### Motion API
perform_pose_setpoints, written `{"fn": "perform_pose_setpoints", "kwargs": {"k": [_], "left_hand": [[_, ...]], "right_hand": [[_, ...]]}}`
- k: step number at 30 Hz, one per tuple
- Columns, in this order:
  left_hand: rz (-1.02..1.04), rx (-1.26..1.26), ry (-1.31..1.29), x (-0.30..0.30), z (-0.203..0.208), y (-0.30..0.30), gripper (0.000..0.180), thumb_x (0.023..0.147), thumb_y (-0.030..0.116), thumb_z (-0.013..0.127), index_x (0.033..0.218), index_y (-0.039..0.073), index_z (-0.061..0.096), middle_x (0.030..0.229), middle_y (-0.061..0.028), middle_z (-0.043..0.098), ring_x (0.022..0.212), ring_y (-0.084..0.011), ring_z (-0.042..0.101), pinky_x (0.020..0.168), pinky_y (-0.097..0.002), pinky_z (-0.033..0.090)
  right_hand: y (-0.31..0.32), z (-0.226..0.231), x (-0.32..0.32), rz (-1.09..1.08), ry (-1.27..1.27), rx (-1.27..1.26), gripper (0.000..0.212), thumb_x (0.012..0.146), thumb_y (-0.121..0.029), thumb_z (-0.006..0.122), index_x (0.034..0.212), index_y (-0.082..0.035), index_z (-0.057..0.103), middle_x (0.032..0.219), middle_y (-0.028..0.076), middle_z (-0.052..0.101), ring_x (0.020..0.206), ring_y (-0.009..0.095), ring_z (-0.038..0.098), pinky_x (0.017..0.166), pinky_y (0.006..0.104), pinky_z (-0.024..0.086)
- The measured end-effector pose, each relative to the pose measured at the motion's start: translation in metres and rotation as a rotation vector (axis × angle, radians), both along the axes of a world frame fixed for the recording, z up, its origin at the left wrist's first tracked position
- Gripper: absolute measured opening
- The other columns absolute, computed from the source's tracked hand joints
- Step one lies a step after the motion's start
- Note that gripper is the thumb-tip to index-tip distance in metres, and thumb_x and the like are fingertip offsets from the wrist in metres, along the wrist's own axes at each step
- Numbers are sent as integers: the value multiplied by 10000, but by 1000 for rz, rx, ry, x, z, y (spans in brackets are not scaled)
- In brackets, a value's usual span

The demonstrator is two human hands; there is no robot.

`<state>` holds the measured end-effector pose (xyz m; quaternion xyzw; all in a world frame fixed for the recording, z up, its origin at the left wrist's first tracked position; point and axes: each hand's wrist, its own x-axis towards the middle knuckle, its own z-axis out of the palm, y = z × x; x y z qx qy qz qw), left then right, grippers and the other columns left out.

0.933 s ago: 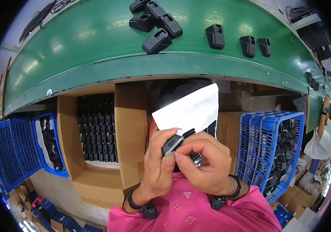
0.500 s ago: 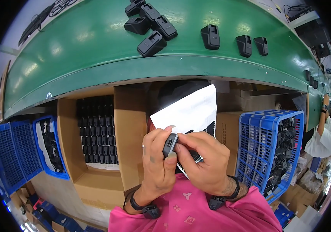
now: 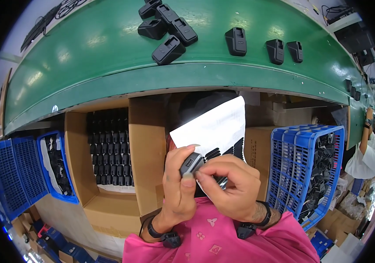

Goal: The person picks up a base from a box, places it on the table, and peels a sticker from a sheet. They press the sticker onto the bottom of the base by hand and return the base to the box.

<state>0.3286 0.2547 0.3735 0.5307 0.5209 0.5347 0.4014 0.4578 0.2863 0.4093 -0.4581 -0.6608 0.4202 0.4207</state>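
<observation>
My left hand (image 3: 179, 188) is closed around a small dark grey plastic housing (image 3: 191, 164) with a rectangular port in its end. Thumb and fingers grip it from both sides, and its end faces up. Just right of it, my right hand (image 3: 235, 184) is pinched, fingertips against the housing's lower right edge. Whatever lies between those fingertips is too small to make out. Beneath my hands a white sheet (image 3: 222, 122) rests over my lap, carrying rows of black strips (image 3: 238, 148), partly covered by my right hand.
Across the front runs a green conveyor belt (image 3: 108, 52) with several black docks (image 3: 238, 41). At left stand a cardboard box (image 3: 152, 162) with rows of black parts and a blue crate (image 3: 58, 166). A blue basket (image 3: 290, 158) of black parts is at right. Another person (image 3: 367, 153) sits far right.
The housing has tilted and turned in my left hand. My right fingertips have slid down to its lower edge. The docks on the belt have shifted slightly left.
</observation>
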Motion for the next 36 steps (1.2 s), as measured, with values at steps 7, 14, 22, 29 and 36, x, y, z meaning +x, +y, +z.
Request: {"fn": "perform_pose_setpoints", "kwargs": {"k": [7, 14, 22, 29, 36], "left_hand": [[19, 29, 149, 5, -7, 4, 430, 972, 284, 382, 1255, -34, 441, 1148, -219, 488, 975, -335, 497, 861, -395, 407], [39, 71, 305, 2, -9, 3, 504, 972, 416, 340, 1244, 1, 431, 1147, -189, 477, 992, -282, 500, 875, -366, 394], [2, 125, 161, 3, -8, 3, 460, 978, 345, 363, 1244, -22, 439, 1146, -213, 508, 979, -350, 502, 858, -408, 411], [-9, -66, 46, 3, 5, 0, 519, 978, 410, 318, 1242, -22, 432, 1090, -162, 513, 928, -230, 516, 818, -323, 415], [32, -161, -166, 6, 7, 0, 520, 980, 405, 324, 1230, -33, 452, 1074, -136, 526, 896, -182, 518, 797, -294, 421]], "right_hand": [[0, -2, -1, -102, -110, 25, 227, 734, 82, 677, 959, 56, 657, 859, 131, 648, 729, 159, 644, 629, 233, 515], [1, -3, -2, -74, 63, -199, 196, 758, 91, 659, 950, 70, 630, 912, 123, 634, 783, 136, 641, 674, 226, 530], [8, -6, 6, 5, 391, -417, 93, 815, 101, 597, 905, 84, 582, 901, 99, 605, 802, 123, 619, 701, 233, 518], [8, -4, 4, -15, 109, -114, 76, 777, 68, 633, 826, 59, 576, 837, 110, 606, 713, 118, 596, 619, 232, 488], [10, -5, 3, -4, -43, 279, 124, 737, 44, 678, 832, 61, 599, 796, 134, 626, 662, 152, 593, 565, 243, 470]]}}
